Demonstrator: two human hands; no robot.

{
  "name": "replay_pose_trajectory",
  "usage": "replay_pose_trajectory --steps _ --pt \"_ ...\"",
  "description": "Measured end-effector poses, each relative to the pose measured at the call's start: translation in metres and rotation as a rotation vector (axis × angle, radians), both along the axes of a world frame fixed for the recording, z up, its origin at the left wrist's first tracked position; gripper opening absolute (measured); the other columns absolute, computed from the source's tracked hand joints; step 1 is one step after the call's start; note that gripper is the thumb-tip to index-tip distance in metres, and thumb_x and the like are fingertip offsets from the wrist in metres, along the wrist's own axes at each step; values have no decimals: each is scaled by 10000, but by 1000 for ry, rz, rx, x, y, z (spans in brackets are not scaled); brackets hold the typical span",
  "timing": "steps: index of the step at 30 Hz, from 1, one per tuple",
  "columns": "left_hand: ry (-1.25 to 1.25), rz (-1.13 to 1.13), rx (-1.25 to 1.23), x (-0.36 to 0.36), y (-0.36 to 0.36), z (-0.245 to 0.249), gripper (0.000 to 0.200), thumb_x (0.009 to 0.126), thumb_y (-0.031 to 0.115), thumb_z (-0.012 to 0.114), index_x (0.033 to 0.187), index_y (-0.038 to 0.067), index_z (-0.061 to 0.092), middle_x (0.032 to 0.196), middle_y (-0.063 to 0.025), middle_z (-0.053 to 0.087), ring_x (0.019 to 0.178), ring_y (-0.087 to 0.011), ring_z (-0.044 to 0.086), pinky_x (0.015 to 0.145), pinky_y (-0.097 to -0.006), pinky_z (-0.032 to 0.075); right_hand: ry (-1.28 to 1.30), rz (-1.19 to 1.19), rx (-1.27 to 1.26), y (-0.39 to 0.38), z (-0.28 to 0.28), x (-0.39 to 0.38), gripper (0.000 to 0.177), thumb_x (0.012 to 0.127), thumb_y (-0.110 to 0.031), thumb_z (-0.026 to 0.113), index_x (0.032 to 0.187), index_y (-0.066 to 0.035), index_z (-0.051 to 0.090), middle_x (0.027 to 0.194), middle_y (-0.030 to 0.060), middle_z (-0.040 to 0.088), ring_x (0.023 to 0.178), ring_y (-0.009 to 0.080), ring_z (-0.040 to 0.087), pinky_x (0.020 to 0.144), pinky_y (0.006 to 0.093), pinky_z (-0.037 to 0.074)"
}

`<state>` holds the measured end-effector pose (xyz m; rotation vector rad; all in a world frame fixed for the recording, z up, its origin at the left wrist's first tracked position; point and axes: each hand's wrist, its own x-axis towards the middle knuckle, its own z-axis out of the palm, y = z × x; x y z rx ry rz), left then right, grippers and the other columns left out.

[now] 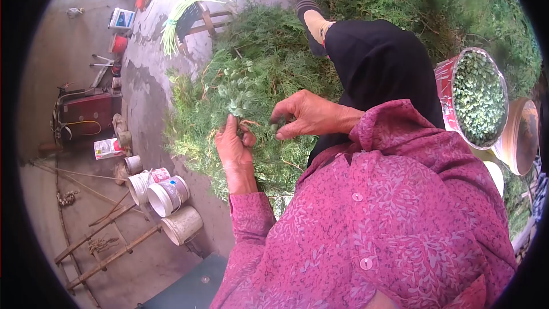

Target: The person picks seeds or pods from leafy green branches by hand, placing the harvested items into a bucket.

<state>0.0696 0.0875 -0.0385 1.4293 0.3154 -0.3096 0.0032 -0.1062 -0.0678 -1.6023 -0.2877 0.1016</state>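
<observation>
My left hand [234, 146] is closed, with thumb and fingers pinching the base of a leafy green sprig [243, 94] whose pale rounded leaves point away from me. A brownish stem or strand [249, 122] shows at its fingertips. Just to the right, my right hand [311, 115] hovers with thumb and forefinger apart, facing the left hand. Some dark green shows in the gap between them; I cannot make out anything held there. Beneath both hands spreads a pile of feathery green branches [274, 46].
A red-and-white bucket [447, 88] full of small green leaves stands at right, beside an orange-brown tub [506, 149]. Long green stems [197, 0] lie over a wooden stool [209, 23]. White buckets [168, 194] and a wooden ladder [108, 252] are at lower left.
</observation>
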Motion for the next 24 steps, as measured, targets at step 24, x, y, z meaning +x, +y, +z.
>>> replay_pose_trajectory --steps 24 --pt "24 41 72 3 -4 -10 208 870 193 514 725 44 500 549 -41 482 383 -122 389 347 -247 273 416 33 677 -27 27 -3 133 838 -165 543 911 -54 549 752 -5 568 575 32 490 435 153 343"
